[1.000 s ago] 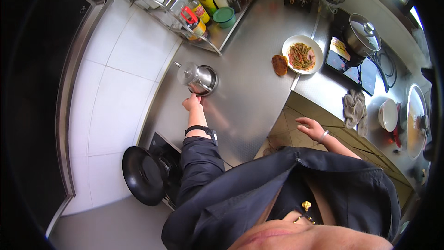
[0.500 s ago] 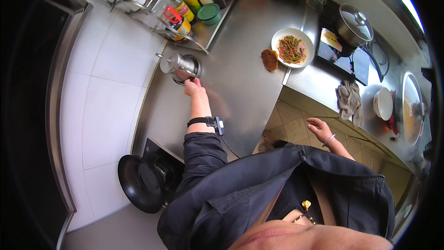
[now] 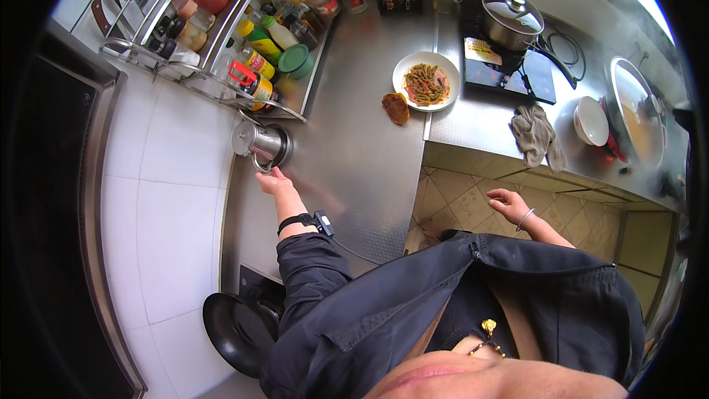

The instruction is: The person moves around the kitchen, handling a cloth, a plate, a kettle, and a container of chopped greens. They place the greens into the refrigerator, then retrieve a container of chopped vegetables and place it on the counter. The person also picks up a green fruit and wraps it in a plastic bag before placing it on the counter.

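A silver cylindrical metal pot [image 3: 258, 142] is standing, long axis upright, near the grey steel worktop's [image 3: 362, 185] left edge, its handle [image 3: 256, 163] pointing to the half-curled left hand [image 3: 275, 183], whose grip one cannot tell. The right hand [image 3: 507, 205] is hanging half-open, empty.

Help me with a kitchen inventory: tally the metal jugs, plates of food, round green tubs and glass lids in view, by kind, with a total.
Metal jug: 1
Plate of food: 1
Round green tub: 1
Glass lids: 2
Total: 5
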The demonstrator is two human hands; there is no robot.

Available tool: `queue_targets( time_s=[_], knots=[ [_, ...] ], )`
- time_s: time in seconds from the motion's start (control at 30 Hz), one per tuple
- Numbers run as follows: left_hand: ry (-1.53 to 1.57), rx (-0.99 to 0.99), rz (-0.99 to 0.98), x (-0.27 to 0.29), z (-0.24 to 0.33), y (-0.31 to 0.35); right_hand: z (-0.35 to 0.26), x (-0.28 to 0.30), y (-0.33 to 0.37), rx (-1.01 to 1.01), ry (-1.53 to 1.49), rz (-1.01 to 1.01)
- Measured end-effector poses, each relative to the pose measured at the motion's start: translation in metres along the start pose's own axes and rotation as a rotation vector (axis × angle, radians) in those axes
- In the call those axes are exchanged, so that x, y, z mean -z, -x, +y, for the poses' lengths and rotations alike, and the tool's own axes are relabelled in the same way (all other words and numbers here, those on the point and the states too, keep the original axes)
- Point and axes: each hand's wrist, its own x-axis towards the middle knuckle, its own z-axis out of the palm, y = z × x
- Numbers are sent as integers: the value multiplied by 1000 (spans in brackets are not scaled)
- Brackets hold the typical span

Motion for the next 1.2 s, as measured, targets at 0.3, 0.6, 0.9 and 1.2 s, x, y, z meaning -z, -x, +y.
queue_targets(
  time_s=[0.3,0.6,0.9,1.2],
  knots=[
    [-120,68,-58,38,-7,25,11,0,30,218,153,72],
    [-246,150,-116,59,-5,102,28,10,94,-39,93,144],
    [-718,-5,-786,56,-28,243,45,36,97,110,94,10],
    [-1476,-638,-1926,27,-192,474,117,140,151,49,63,192]
  ],
)
